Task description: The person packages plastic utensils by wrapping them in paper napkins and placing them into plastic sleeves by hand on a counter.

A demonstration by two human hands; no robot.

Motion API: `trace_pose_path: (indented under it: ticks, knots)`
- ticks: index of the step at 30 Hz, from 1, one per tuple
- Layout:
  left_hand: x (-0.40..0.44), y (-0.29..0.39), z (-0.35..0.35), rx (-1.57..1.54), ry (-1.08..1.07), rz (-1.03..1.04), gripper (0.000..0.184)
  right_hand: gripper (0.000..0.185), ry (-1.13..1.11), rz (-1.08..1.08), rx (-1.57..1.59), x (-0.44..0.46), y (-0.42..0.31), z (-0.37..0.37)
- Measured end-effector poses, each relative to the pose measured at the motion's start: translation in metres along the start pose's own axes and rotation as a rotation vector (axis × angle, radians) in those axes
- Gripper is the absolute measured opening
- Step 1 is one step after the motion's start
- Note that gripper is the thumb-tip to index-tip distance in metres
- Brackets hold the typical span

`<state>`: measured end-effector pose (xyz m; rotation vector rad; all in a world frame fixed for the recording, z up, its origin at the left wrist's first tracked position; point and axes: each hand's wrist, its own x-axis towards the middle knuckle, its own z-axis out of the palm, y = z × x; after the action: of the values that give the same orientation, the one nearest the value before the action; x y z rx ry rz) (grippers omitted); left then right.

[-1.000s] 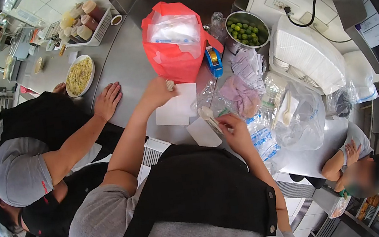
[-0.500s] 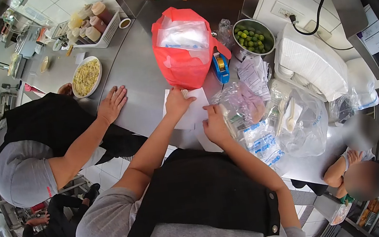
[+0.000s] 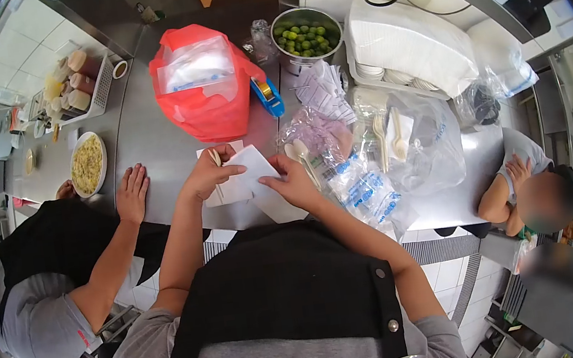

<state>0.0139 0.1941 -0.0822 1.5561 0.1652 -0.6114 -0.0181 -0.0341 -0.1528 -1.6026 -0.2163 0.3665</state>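
My left hand (image 3: 205, 180) is closed over the counter, with a thin beige utensil (image 3: 216, 158) held between its fingers; which kind it is stays hidden. A folded white paper napkin (image 3: 254, 163) is lifted between my hands. Its right edge is pinched by my right hand (image 3: 294, 181), and its left side meets my left fingertips. Beneath them, more white paper (image 3: 223, 195) lies flat on the metal counter. Just beyond my hands stands a red bag (image 3: 208, 113) with white plastic-wrapped contents at its top.
A blue tape dispenser (image 3: 268, 98) sits beside the bag. To the right are a pot of green limes (image 3: 306, 37), crumpled receipts (image 3: 324, 93), wrapped cutlery (image 3: 383, 140) and stacked white containers (image 3: 409, 42). A co-worker's hand (image 3: 132, 191) rests at left near a plate of food (image 3: 89, 164).
Both hands have come up off the counter. A white napkin is now raised between them, and the beige utensil shows in my left fingers. The view has shifted right.
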Motion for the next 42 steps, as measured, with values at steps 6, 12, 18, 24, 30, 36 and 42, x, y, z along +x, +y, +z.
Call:
trace_pose_path:
  ticks: [6, 12, 18, 24, 30, 36, 42]
  knots:
    - [0.02, -0.009, 0.028, 0.243, -0.059, 0.119, 0.028, 0.019, -0.026, 0.204, -0.199, -0.055, -0.043, -0.044]
    - [0.023, -0.044, 0.037, 0.665, -0.156, 0.019, 0.031, 0.018, 0.369, -0.016, -0.322, -0.092, -0.045, -0.08]
    - [0.023, -0.035, 0.059, 0.87, -0.198, -0.138, 0.036, 0.017, 0.413, -0.018, -1.137, -0.006, -0.06, -0.115]
    - [0.013, -0.049, 0.048, 1.012, -0.142, 0.007, 0.047, 0.015, 0.007, 0.148, -1.496, 0.029, -0.036, -0.133]
    - [-0.002, -0.016, 0.041, 0.89, -0.018, 0.044, 0.051, 0.01, 0.387, -0.344, -0.963, -0.031, -0.066, -0.153]
    - [0.004, -0.01, 0.063, 0.755, 0.151, 0.268, 0.047, 0.013, 0.738, 0.123, -0.731, -0.167, -0.083, -0.205]
    - [0.004, 0.01, 0.139, 0.556, -0.451, 0.322, 0.042, 0.029, 0.648, 0.572, -0.654, -0.21, -0.082, -0.163]
